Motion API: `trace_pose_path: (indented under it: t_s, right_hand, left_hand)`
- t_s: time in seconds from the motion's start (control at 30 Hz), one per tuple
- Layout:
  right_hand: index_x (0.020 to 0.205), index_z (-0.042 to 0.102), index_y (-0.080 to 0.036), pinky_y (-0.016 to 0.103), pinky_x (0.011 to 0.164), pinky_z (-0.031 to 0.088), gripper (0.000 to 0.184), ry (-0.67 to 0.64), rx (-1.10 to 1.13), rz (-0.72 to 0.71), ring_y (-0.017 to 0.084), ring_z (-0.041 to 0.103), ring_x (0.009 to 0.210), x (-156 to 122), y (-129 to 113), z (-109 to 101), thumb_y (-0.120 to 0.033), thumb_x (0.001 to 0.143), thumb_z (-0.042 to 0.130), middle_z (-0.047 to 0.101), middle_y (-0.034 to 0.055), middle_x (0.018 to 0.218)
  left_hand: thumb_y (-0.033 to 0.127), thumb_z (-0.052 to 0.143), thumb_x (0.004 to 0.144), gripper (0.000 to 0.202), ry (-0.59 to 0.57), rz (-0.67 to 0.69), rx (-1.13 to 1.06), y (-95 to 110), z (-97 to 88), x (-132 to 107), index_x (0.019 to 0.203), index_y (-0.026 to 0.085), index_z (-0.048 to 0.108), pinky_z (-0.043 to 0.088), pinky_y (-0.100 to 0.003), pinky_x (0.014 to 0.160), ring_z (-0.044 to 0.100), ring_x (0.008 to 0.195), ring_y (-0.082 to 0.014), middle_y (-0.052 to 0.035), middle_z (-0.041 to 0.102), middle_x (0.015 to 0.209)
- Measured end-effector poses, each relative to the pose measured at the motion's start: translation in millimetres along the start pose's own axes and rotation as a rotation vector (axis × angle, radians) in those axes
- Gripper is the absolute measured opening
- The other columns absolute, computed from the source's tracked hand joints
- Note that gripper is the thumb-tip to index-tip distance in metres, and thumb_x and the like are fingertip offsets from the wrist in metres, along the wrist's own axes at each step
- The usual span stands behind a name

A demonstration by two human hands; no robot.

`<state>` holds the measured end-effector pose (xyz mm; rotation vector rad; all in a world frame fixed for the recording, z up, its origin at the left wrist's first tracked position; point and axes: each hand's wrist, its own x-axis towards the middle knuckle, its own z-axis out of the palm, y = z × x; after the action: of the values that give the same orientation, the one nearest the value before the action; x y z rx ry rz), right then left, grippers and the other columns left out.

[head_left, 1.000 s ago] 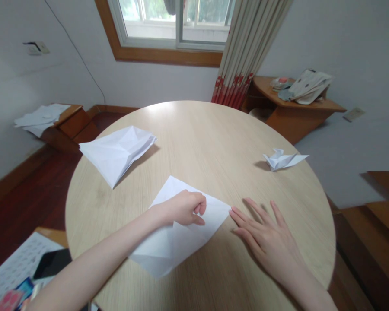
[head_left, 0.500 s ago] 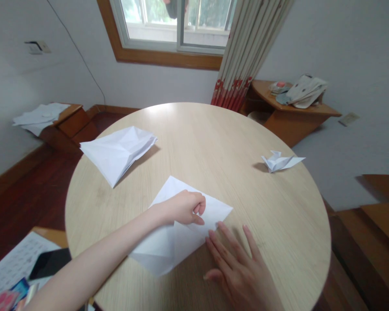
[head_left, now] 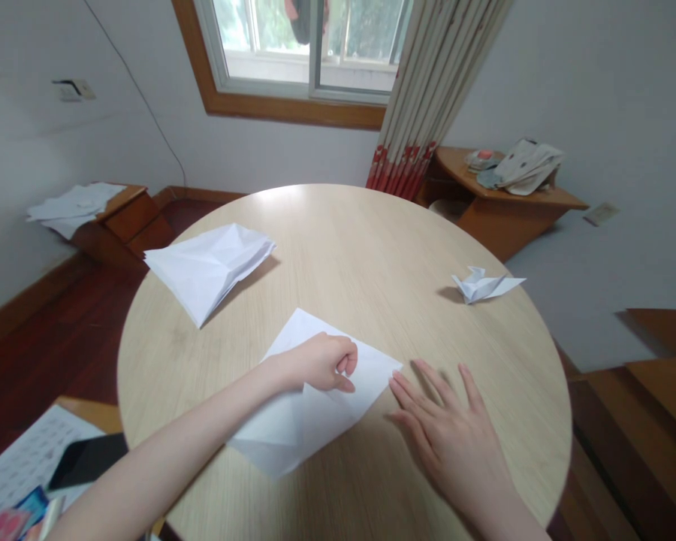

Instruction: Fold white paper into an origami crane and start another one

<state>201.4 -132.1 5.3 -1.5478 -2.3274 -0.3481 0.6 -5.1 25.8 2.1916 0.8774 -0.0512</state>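
A white sheet of paper (head_left: 327,421) with fold lines and a raised flap lies on the round table near its front. My left hand (head_left: 330,362) rests on top of the sheet, its fingers curled into a loose fist and the thumb beside the flap; no object shows in it. The forearm covers part of the paper. My right hand (head_left: 445,428) is open, palm down with fingers spread. Its index fingertip is at the sheet's right corner, and the other fingers reach over the tabletop.
A stack of folded white paper (head_left: 211,263) sits at the table's (head_left: 343,240) left. At the right stands a folded paper bird (head_left: 484,285). A phone (head_left: 87,460) and a printed sheet (head_left: 19,466) lie on a lower surface at left. A corner shelf (head_left: 512,218) holds a cloth bag (head_left: 532,167).
My right hand has slid right and slightly away from me along the sheet's edge to its right corner. My left hand stays on the paper. The view has shifted slightly.
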Motion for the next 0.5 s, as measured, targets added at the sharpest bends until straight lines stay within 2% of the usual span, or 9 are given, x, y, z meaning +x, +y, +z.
trace_pose_path:
  t_s: [0.17, 0.5]
  right_hand:
    - [0.108, 0.071, -0.019, 0.060, 0.109, 0.022, 0.041, -0.011, -0.026, 0.054, 0.032, 0.057, 0.116, 7.0, 11.1, -1.1, -0.037, 0.099, 0.036, 0.073, 0.0017, 0.108]
    - [0.108, 0.071, -0.019, 0.055, 0.108, 0.027, 0.040, 0.016, -0.083, 0.039, 0.032, 0.056, 0.118, 7.9, 12.2, 2.8, -0.032, 0.100, 0.035, 0.071, 0.0004, 0.112]
  left_hand:
    - [0.021, 0.081, 0.068, 0.029, 0.003, 0.005, -0.003, -0.7, 0.2, 0.2, 0.071, 0.017, 0.053, 0.030, -0.020, 0.057, 0.044, 0.059, -0.0092, 0.0067, 0.049, 0.067]
    - [0.023, 0.082, 0.066, 0.030, 0.036, 0.043, -0.001, -7.9, 5.6, 2.4, 0.070, 0.018, 0.053, 0.030, -0.020, 0.057, 0.043, 0.058, -0.0088, 0.0073, 0.046, 0.065]
